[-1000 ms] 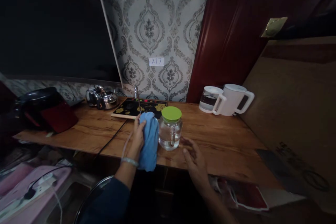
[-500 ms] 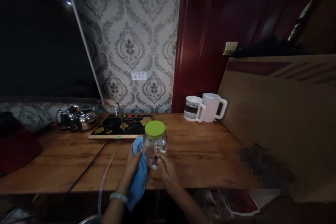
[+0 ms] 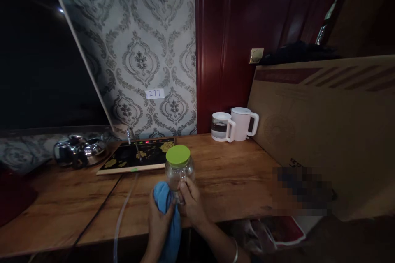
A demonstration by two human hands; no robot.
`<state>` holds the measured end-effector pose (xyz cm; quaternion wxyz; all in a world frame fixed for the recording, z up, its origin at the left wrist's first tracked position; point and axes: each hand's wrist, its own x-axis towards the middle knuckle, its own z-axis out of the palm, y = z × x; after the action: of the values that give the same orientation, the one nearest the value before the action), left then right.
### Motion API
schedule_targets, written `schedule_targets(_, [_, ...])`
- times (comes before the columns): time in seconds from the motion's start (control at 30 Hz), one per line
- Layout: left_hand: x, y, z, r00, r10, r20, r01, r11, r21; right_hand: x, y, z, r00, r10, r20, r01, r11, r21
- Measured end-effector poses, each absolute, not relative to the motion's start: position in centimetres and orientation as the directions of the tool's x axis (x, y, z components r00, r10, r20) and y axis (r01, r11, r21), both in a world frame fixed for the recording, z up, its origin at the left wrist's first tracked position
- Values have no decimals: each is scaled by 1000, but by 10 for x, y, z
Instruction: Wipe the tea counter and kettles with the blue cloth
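A clear glass jar (image 3: 173,176) with a green lid (image 3: 178,155) stands near the front of the wooden table, its handle turned toward me. My right hand (image 3: 190,199) is closed around that glass handle. In my left hand (image 3: 159,218) a blue cloth (image 3: 173,230) is bunched up, its lower end hanging past the table edge. The cloth is beside the jar's lower left side; whether it touches the glass I cannot tell.
Behind the jar lies a black cooking plate with gold flowers (image 3: 151,154), with a faucet at its back. Shiny kettles (image 3: 94,151) stand left. A glass pitcher (image 3: 219,129) and a white kettle (image 3: 242,125) stand back right, beside a large cardboard box (image 3: 314,123). A wooden table (image 3: 228,181) carries them.
My left hand has shifted with the cloth from the jar's left side to low at its front. My right hand now grips the handle more fully. The view has turned slightly right.
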<state>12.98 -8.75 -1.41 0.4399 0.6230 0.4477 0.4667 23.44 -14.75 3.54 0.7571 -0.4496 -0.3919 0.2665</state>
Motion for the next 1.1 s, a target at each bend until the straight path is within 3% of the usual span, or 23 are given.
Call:
schedule_targets(0.23, [165, -79, -27, 183, 938, 293, 30, -303, 952, 273, -148, 36, 643, 669, 373, 69, 434, -898])
schedule_targets(0.47, [209, -49, -29, 420, 838, 348, -98, -339, 936, 328, -129, 33, 732, 524, 436, 267, 368, -891])
schedule_targets(0.83, [181, -42, -34, 409, 816, 408, 79, -477, 875, 430, -79, 38, 732, 503, 460, 342, 313, -886])
schedule_targets(1.1, [157, -51, -58, 323, 903, 282, 183, -352, 918, 489, -44, 44, 715, 508, 480, 405, 258, -877])
